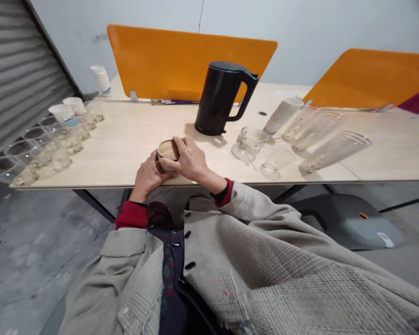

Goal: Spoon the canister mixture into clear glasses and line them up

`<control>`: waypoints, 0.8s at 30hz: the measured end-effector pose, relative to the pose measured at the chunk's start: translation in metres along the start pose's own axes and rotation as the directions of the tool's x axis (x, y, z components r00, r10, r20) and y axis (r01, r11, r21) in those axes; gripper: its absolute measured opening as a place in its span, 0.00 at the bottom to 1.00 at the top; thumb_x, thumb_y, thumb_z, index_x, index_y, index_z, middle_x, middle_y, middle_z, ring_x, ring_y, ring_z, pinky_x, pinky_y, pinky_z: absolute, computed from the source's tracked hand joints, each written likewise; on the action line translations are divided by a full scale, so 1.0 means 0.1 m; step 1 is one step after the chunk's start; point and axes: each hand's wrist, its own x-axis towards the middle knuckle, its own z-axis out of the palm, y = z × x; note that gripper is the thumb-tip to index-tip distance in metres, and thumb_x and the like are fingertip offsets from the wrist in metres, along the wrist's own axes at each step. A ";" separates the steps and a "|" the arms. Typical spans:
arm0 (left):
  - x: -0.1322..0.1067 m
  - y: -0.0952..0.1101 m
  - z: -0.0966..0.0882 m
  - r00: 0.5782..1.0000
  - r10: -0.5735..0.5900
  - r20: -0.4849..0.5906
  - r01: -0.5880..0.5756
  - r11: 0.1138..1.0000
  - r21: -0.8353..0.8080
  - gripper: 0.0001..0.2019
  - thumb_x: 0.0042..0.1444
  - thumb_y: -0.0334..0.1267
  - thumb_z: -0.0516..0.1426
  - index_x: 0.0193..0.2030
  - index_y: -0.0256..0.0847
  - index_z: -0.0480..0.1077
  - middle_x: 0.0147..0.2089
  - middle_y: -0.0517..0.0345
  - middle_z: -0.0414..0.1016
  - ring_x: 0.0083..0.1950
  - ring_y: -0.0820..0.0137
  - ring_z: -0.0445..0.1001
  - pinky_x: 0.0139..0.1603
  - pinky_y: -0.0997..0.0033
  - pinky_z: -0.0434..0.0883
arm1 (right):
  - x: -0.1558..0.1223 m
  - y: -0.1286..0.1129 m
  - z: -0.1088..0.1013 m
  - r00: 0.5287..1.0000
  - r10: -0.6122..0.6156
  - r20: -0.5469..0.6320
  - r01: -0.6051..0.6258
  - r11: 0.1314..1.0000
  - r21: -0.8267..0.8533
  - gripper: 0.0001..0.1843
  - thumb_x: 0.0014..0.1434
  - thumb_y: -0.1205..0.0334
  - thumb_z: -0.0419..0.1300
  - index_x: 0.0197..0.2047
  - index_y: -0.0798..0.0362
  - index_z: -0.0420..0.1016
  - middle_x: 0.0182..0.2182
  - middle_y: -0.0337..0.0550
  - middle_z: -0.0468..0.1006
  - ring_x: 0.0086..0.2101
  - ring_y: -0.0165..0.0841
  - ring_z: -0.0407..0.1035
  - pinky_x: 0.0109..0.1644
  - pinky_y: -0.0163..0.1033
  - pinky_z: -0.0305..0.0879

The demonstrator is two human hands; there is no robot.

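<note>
A small round jar with a wooden lid (167, 150) stands near the table's front edge. My left hand (147, 176) is wrapped around the jar's left side. My right hand (190, 160) grips it from the right, its fingers over the lid's edge and thumb across the front. Most of the jar's body is hidden by my hands. Behind it stands a black electric kettle (212, 100), handle to the right. To the right is a ribbed clear glass cup (251, 140), with a clear, round-based cup (274, 166) beside it.
Rows of clear plastic cups (61, 137) with dark bits inside line the left edge, near paper cups (62, 111). A paper cup stack (282, 117) and clear cup stacks (335, 151) lean at right. Orange dividers (181, 60) stand behind; a grey chair (345, 218) is at right.
</note>
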 end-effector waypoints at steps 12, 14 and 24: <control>0.04 -0.04 -0.02 0.997 0.078 -0.015 -0.078 0.997 -0.027 0.49 0.45 0.53 0.76 0.73 0.46 0.67 0.67 0.46 0.81 0.67 0.45 0.79 0.68 0.47 0.75 | 0.19 0.15 0.08 0.991 0.046 -0.123 0.000 0.938 0.348 0.32 0.73 0.36 0.57 0.65 0.52 0.74 0.55 0.57 0.82 0.58 0.52 0.76 0.63 0.56 0.72; 0.05 -0.04 -0.01 0.997 0.071 -0.010 -0.071 0.997 -0.031 0.49 0.45 0.53 0.76 0.73 0.46 0.67 0.67 0.47 0.81 0.66 0.45 0.79 0.68 0.47 0.74 | 0.24 0.27 0.14 0.983 0.039 -0.181 0.049 0.887 0.459 0.33 0.73 0.35 0.55 0.67 0.52 0.73 0.58 0.56 0.81 0.60 0.49 0.75 0.65 0.55 0.71; 0.05 -0.07 -0.01 0.998 0.061 -0.034 -0.061 0.998 -0.005 0.49 0.44 0.58 0.75 0.72 0.46 0.68 0.64 0.46 0.83 0.64 0.46 0.80 0.67 0.48 0.76 | -0.11 1.16 0.13 0.941 0.251 -0.225 -0.230 0.966 0.115 0.32 0.68 0.38 0.63 0.65 0.53 0.74 0.58 0.59 0.78 0.59 0.53 0.71 0.64 0.57 0.70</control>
